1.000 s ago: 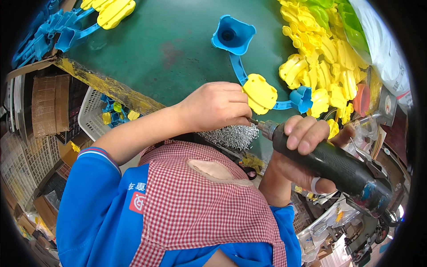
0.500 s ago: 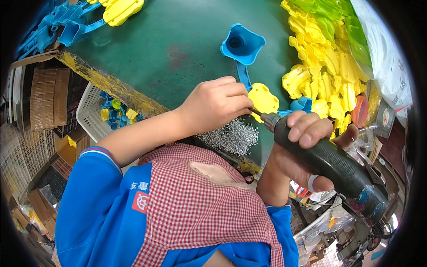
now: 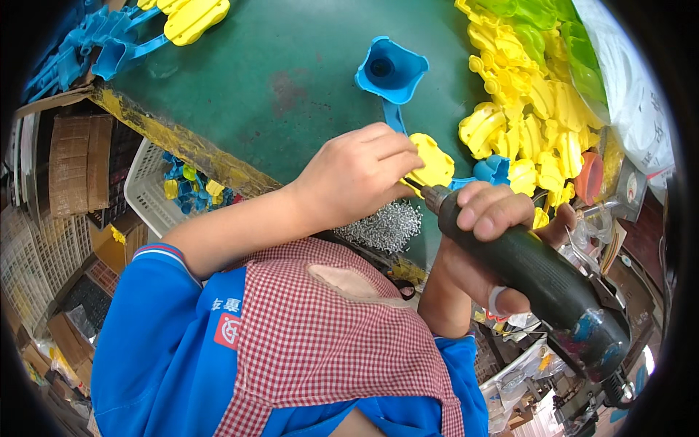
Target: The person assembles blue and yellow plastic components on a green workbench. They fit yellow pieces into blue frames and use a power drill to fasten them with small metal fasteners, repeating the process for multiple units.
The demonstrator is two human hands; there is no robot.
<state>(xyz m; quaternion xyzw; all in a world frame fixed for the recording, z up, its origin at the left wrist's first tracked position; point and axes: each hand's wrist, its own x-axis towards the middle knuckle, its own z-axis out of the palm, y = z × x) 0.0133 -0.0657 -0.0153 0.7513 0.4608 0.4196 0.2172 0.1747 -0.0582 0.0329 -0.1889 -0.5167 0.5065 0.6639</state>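
Observation:
My right hand (image 3: 488,240) is wrapped round a dark electric screwdriver (image 3: 535,269), its bit pointing left toward my left hand. The fingers of my left hand (image 3: 357,178) are pinched together at the bit's tip; whatever they hold is hidden. Just beyond the fingertips lies a yellow plastic piece (image 3: 431,162) on the table. Blue arms join it to a square-mouthed blue cup (image 3: 392,71) standing above and a smaller blue part (image 3: 493,170) at its right. Below my left hand is a heap of small silvery screws (image 3: 386,226).
Yellow plastic parts (image 3: 542,102) are piled at the right of the green table (image 3: 255,80), near green pieces (image 3: 535,22) and a white plastic bag (image 3: 633,87). Blue and yellow assemblies (image 3: 95,44) lie far left. A white crate (image 3: 149,186) of parts stands below the table edge.
The screwdriver and my right hand have shifted slightly left. My left fingertips have moved a little to the right, over the edge of the yellow piece, still pinched by the bit.

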